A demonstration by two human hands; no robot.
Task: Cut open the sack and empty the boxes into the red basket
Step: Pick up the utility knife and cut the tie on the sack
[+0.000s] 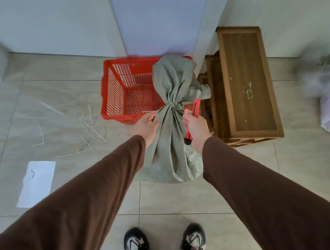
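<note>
Head view: left hand (147, 124) grips the sack (173, 128) (tied); right hand (194, 127) holds a cutter (195, 111).

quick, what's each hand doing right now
Left hand: closed, pinching the grey-green woven sack just below its tied neck.
Right hand: closed around the red utility knife, beside the sack's neck.
</note>
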